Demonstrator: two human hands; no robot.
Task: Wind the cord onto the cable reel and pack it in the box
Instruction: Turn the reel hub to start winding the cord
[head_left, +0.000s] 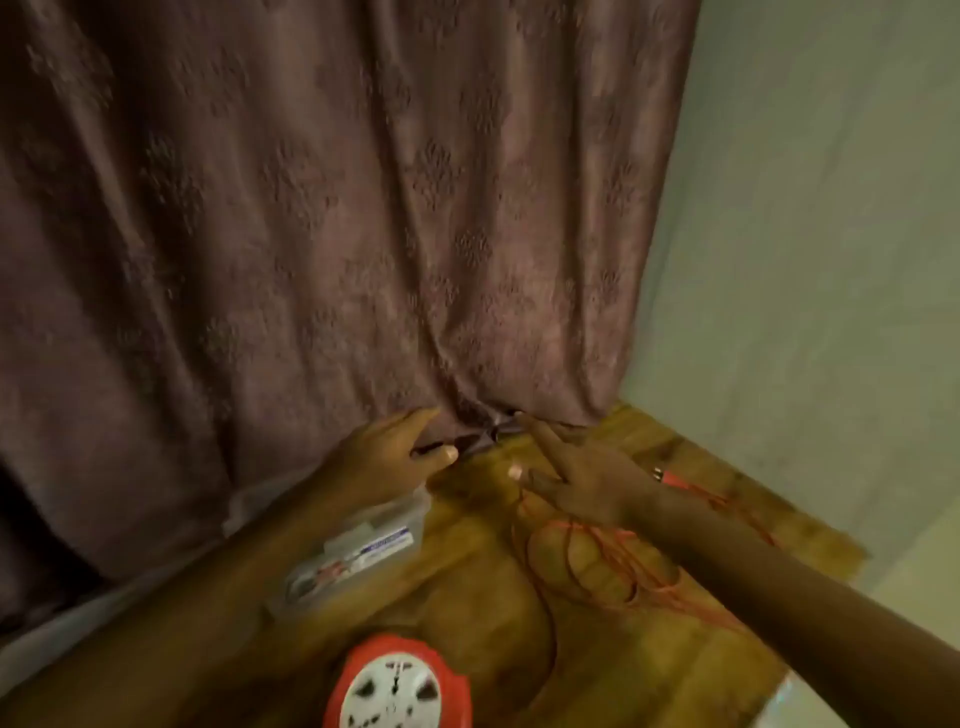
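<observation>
Left hand (387, 457): at the curtain's lower edge, thumb and fingers curled round something small and dark; too blurred to identify.
Right hand (576, 475): fingers straight and spread, forefinger on the gathered curtain (311, 208), holding nothing.
Cord (613, 566): orange, loose loops on the wooden table (483, 618), under the right forearm.
Cable reel (397, 686): orange rim, white hub, near table edge, apart from both hands.
Box (348, 556): flat, clear, partly beneath left forearm.
Plug end (670, 477): beside right wrist.

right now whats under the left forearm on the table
A clear plastic box with a printed label lies on the wooden table, partly under the left forearm. The forearm covers its near-left part, and blur hides what is inside.
</observation>
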